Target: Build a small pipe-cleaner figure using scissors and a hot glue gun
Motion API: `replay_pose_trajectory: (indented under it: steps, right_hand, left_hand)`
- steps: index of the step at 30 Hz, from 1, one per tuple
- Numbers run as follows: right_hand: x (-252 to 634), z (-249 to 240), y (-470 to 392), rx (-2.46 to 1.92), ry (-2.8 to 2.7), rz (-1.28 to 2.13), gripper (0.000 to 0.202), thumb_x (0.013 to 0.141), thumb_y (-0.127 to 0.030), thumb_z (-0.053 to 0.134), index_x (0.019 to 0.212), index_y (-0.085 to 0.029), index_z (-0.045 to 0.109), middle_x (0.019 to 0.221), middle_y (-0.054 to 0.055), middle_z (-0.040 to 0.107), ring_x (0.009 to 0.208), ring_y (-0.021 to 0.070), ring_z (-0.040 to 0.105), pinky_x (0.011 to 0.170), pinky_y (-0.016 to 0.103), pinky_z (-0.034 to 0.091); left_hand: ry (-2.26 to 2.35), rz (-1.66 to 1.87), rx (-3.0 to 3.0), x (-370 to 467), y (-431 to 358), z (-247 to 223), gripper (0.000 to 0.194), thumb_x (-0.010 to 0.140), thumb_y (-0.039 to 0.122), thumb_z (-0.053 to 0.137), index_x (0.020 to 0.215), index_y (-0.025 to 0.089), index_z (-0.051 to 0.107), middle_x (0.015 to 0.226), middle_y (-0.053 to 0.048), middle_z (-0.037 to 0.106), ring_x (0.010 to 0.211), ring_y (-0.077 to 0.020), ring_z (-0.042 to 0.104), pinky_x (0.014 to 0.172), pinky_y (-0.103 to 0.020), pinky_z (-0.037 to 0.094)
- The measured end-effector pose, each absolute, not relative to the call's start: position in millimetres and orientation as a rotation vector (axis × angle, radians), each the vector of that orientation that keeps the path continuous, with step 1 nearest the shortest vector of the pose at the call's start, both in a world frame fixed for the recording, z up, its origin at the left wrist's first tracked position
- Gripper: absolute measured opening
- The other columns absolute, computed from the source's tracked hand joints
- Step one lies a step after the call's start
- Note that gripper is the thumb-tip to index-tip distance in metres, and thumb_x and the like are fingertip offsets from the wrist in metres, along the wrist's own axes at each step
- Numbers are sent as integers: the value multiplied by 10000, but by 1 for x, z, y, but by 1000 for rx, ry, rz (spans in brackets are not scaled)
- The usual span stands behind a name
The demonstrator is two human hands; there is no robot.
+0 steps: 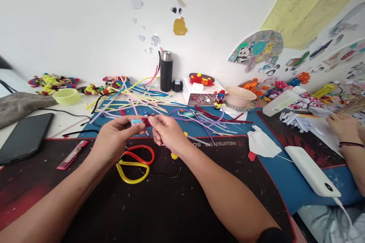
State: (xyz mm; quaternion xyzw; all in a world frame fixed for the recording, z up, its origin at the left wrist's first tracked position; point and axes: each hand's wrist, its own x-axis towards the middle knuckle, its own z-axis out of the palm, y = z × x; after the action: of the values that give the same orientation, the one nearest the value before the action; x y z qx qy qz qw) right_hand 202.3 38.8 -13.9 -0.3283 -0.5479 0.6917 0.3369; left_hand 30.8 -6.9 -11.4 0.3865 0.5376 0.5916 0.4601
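Your left hand (114, 134) pinches the pale-blue end of a small fuzzy piece (145, 122), and your right hand (167, 131) grips its dark-red end, above the mat (128, 212) and beyond the scissors (132, 180). It seems only partly formed, whereas the small figure (220, 99) beside the bowl (241, 97) looks complete. Many loose pipe cleaners (132, 98) lie unused on the counter (60, 130) behind.
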Motion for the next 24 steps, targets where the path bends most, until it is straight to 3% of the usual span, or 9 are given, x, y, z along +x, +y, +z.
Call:
replay_pose_trajectory:
  steps: [16, 21, 24]
  right_hand:
    - [205, -11, 37, -860, -1461, 1779, 420, 1022, -595, 643, 843, -228, 543, 540, -87, 520, 418, 80, 442, 443, 236, 288]
    - [203, -11, 38, -797, -1482, 1712, 465, 964, -671, 687, 906, -213, 628, 537, -94, 504, 416, 85, 443, 446, 246, 301]
    - [200, -13, 40, -783, -1441, 1686, 532, 913, -728, 710, 824, -212, 619, 494, -104, 439, 402, 85, 425, 442, 247, 303]
  left_hand:
    - [1248, 1424, 926, 24, -6, -14, 348, 637, 361, 1029, 914, 207, 886, 887, -50, 856, 727, -168, 728, 735, -276, 601]
    - [1291, 1534, 937, 15, -1, -11, 421, 596, 426, 1029, 897, 184, 860, 905, -64, 859, 754, -190, 746, 774, -313, 621]
    - [1300, 1559, 930, 10, 4, -14, 423, 587, 443, 1028, 872, 186, 849, 866, -51, 851, 739, -188, 747, 779, -316, 620]
